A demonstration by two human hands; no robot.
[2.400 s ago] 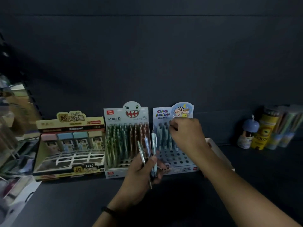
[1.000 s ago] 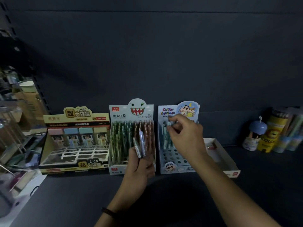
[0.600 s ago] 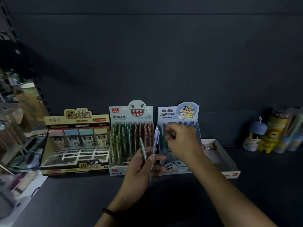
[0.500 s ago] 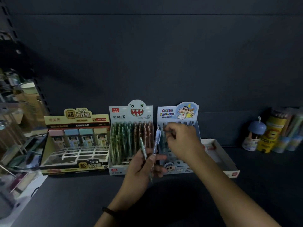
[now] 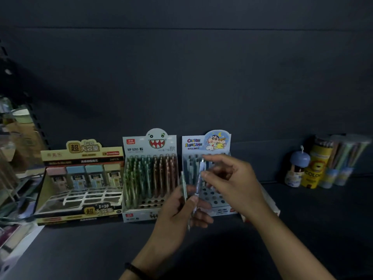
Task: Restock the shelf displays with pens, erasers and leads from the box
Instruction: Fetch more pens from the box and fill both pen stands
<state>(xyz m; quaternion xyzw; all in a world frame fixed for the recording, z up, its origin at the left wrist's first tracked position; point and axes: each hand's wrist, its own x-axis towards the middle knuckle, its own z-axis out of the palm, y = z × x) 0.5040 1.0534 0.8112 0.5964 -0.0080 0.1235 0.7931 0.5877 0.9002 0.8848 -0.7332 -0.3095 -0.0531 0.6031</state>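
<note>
My left hand (image 5: 177, 211) grips two pens upright in front of the displays: a greenish pen (image 5: 183, 185) and a blue-white pen (image 5: 198, 178). My right hand (image 5: 232, 182) reaches in from the right, and its thumb and forefinger pinch the upper part of the blue-white pen. Behind both hands stands the blue cartoon pen display (image 5: 205, 142), with pens in its back rows and open holes in front. The monster-face pen display (image 5: 149, 146) to its left is nearly full. The yellow lead display (image 5: 80, 154) at the far left holds one back row of cases.
A white open box (image 5: 271, 201) lies on the shelf behind my right forearm. At the right stand a blue-capped bottle (image 5: 296, 170), a yellow pencil tube (image 5: 316, 170) and clear tubes. Cluttered goods fill the left edge. The dark shelf back wall rises behind the displays.
My right hand drew back from the blue display's rear rows to the pens in my left hand and now pinches the blue-white one. My left hand kept holding the pens.
</note>
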